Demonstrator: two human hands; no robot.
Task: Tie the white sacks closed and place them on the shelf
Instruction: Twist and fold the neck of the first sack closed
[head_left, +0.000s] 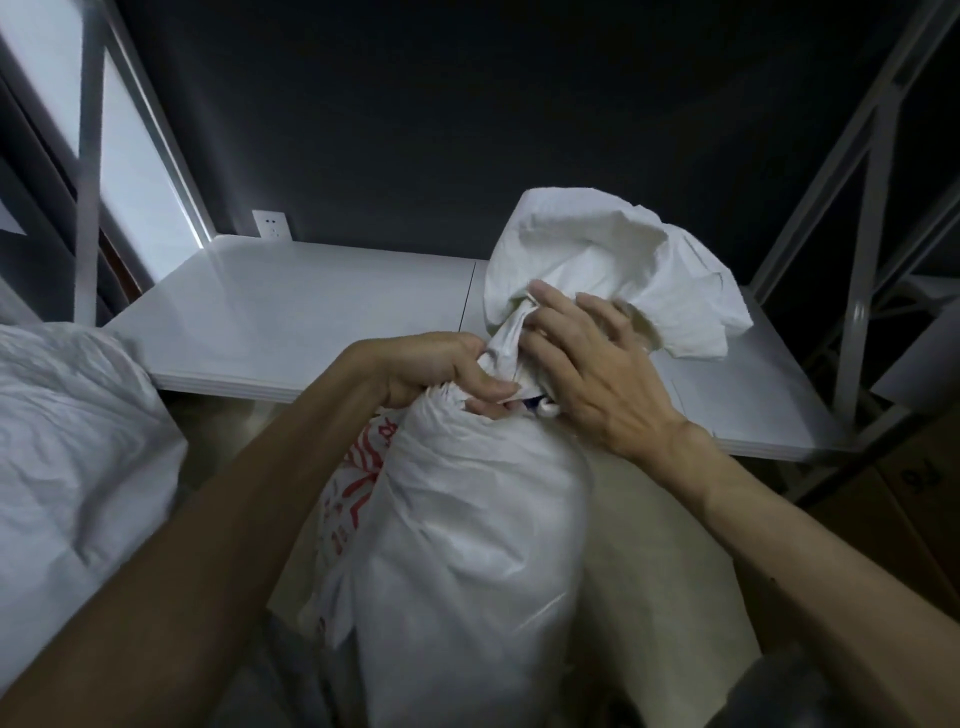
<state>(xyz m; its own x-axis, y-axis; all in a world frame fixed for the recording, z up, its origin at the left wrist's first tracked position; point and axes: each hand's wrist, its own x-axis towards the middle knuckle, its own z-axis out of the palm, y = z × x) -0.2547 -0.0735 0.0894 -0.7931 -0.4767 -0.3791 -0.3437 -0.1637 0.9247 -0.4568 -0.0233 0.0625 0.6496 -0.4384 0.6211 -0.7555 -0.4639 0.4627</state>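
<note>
A full white sack (467, 545) with red print on its left side stands upright between my arms, in front of the shelf. Its gathered neck rises to a loose, flared top (597, 260) above my hands. My left hand (436, 371) is clenched around the twisted neck from the left. From the right, my right hand (587, 374) presses against the same neck, fingers spread over the bunched fabric. A bit of white cord (548, 409) shows just under my right hand. A second white sack (67, 457) lies at the left edge of the view.
A white shelf board (311, 322) stretches across behind the sack, bare on its left half. Grey metal uprights and braces (862, 218) frame both sides. A wall socket (270, 224) sits on the dark back wall. Cardboard boxes (893, 519) stand low on the right.
</note>
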